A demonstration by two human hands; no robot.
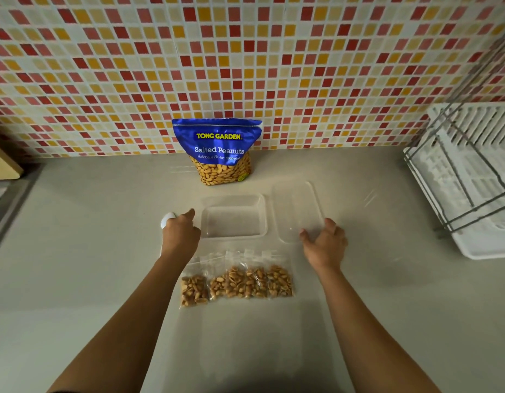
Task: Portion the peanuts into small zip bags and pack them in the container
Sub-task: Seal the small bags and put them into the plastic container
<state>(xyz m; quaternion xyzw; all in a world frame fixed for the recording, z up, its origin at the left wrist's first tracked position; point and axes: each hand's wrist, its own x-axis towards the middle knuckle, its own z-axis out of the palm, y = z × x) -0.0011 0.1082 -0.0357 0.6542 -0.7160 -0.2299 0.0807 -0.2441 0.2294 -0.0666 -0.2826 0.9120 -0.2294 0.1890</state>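
While left grip (180,234) curls round white object (167,219), mostly hidden, right grip (326,242) spreads at clear lid (298,211) edge. Overlapping peanut zip bags (235,282) lie on desk (75,279) before clear container (234,222); dish rack (472,180) cut off.

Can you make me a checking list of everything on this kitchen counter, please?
Surface: beige counter.
Job's things: peanut bag upright against the tiled wall; clear container empty; lid beside it; filled zip bags in a row.
Clutter: nothing seen.
Hands: left hand grips a white object; right hand open by the lid's near edge.
Cables: nothing seen.
Surroundings: white dish rack right, wooden board left.
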